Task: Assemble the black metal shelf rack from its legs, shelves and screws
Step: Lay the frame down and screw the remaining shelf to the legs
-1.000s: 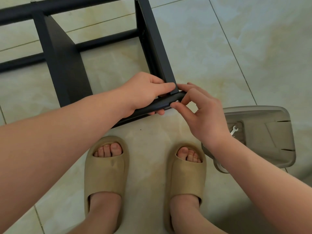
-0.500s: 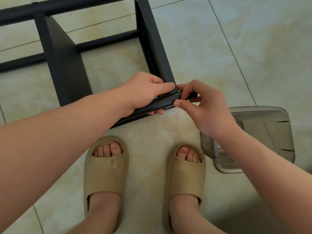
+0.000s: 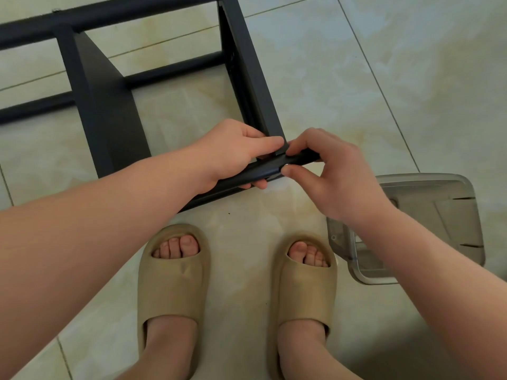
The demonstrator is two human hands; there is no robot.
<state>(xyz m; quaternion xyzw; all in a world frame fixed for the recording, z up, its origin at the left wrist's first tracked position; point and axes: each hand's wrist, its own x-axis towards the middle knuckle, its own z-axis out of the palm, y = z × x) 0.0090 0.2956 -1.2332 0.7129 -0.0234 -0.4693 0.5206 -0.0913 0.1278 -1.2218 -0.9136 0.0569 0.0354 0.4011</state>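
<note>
Since one second ago, the right hand (image 3: 340,179) has been moved a little up and to the right along the black bar (image 3: 255,174). Its fingers (image 3: 307,149), which were bent in front of the bar's end, are now laid over that end, and the thumb (image 3: 295,174) is pressed against the near side of the bar. The wrist has been raised with the hand. The small wrench that was seen inside the plastic box (image 3: 439,193) is now hidden behind the wrist, while the box's near left corner, covered before, is uncovered. In the last half second almost nothing more has been changed.
</note>
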